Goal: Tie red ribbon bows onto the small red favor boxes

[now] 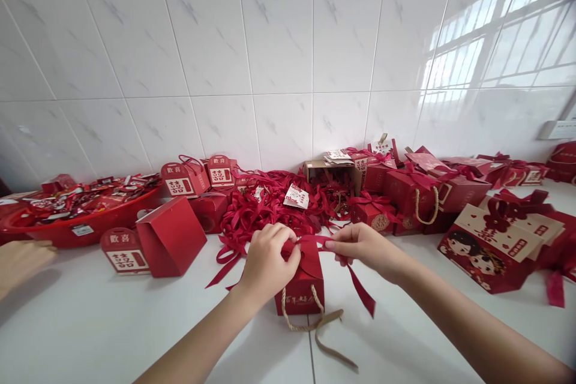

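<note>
A small red gift box (302, 294) with a rope handle stands upright on the white table in front of me. Across its top runs a dark red ribbon (362, 293). My left hand (272, 261) is at the box's upper left, thumb and fingers pinched on the ribbon. At the upper right, my right hand (360, 246) pinches the same ribbon, with a loose tail hanging below the fingers. The rope handle (297, 328) droops over the box's front. A thin tan strip (333, 348) lies curled on the table before it.
Behind the box lies a heap of red ribbons (265, 216). A red basin (90, 228) of wrapped sweets stands left, another person's hand (27, 264) near it. Red boxes (173, 237) stand left; boxes with bows (411, 192) and a box with cartoon figures (486, 252) stand right.
</note>
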`<state>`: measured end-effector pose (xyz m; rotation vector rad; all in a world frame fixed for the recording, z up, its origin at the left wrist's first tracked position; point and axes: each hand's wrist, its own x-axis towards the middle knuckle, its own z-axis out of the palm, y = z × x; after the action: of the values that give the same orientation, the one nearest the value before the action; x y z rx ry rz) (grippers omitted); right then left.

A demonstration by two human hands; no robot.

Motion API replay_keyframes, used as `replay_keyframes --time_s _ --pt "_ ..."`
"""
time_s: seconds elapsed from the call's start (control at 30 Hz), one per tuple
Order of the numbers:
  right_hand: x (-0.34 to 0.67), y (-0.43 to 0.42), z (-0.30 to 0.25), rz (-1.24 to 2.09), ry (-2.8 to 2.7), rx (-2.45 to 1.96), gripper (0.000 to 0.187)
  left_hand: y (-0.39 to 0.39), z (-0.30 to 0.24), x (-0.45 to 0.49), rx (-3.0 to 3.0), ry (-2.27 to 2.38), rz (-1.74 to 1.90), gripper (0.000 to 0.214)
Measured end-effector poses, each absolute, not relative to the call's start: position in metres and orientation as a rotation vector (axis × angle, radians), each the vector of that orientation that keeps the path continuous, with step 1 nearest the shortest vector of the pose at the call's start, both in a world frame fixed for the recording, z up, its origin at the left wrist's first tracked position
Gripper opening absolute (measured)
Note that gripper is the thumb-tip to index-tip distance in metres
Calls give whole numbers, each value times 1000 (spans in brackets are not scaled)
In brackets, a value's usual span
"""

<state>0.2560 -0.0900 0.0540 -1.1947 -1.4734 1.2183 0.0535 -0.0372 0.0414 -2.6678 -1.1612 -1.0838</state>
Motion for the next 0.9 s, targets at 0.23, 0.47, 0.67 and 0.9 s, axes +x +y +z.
replay_keyframes --time_s 0.23,0.47,0.67,0.9 --pt "231 -74 38 937 -1594 -1269 28 -36 38 54 -2528 -1136 -1252 13" --pt "218 -64 34 1087 -1555 -1061 31 -40 48 44 -2786 -1294 -1472 21" --pt "213 -66 21 997 -1484 -1057 26 -18 30 25 -3011 -1704 -1611 16" --pt "201 -70 26 1044 -1525 -1041 11 -4 20 13 -3423 -2189 -1255 36"
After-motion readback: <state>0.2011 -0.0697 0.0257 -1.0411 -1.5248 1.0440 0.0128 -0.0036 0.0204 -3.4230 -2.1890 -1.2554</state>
